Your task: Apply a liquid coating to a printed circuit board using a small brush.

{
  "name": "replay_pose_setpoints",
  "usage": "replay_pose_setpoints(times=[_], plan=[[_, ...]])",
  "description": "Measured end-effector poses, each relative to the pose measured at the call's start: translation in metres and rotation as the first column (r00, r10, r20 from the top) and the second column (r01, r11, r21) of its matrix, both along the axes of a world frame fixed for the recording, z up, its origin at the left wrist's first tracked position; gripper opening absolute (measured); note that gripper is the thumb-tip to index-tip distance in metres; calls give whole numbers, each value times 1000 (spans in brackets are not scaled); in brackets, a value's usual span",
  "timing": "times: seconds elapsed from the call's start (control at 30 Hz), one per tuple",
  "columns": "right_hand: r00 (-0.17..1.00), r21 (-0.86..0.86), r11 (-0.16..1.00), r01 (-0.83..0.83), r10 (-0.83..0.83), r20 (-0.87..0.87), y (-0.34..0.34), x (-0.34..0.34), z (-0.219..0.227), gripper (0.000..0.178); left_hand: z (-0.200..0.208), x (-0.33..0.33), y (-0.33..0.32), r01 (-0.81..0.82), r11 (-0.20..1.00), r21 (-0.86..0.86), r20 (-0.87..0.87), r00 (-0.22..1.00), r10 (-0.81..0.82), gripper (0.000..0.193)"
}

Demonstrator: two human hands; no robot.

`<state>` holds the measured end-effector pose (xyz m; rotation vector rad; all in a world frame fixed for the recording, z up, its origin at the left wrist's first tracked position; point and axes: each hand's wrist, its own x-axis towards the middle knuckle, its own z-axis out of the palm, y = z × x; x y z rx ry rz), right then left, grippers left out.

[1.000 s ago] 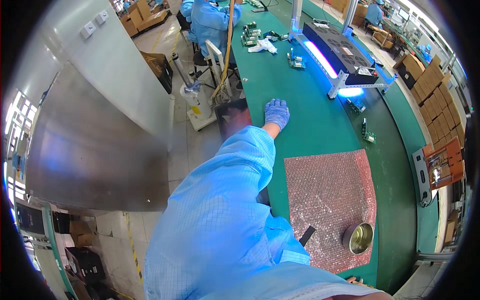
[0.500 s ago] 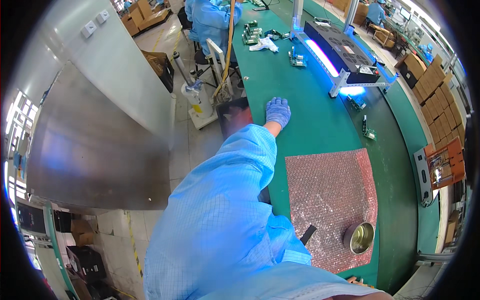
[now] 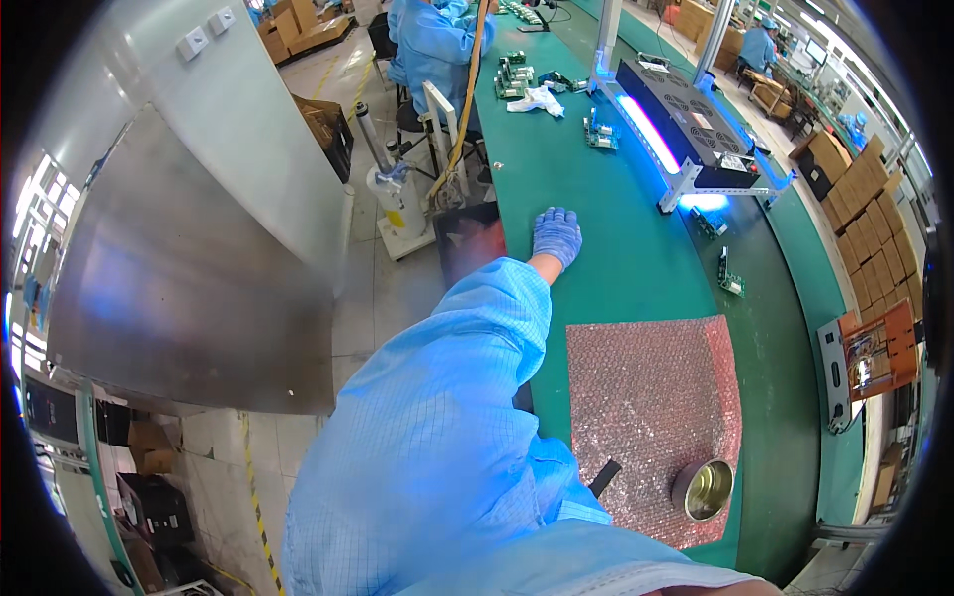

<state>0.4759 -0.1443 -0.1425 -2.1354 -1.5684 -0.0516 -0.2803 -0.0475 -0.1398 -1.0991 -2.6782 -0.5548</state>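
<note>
My left hand [image 3: 557, 236], in a blue-purple glove, rests palm down on the green table mat [image 3: 621, 268] close to its left edge. Its fingers point away from me, look slightly apart, and nothing shows in them. The light-blue sleeve [image 3: 427, 397] of that arm fills the lower middle of the view. Nearer to me lies a sheet of pinkish bubble wrap [image 3: 651, 397]. On it stand a round metal bowl [image 3: 704, 490] and a short black strip [image 3: 604, 477]. My right hand is out of view.
A black fan unit [image 3: 686, 119] on a metal frame glows violet beneath. Green circuit boards [image 3: 600, 131] and a white cloth [image 3: 537, 101] lie farther along the table. A seated person in blue [image 3: 432, 55] is at the far left side. Stacked cartons [image 3: 874, 228] stand right.
The whole view has shifted slightly, so the table and wrap sit a little lower. My left hand stays on the mat. A tan shape below the wrap has gone from view.
</note>
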Motion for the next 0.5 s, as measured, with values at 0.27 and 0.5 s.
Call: replay_pose_setpoints(times=[0.27, 0.5], plan=[[998, -20, 999, 27, -28, -51, -2, -4, 5, 46, 1, 1, 0, -7, 1000, -14, -4, 1000, 7, 36], [998, 40, 998, -49, 48, 29, 0, 8, -7, 46, 0, 0, 1, -9, 1000, -11, -23, 1000, 8, 36]])
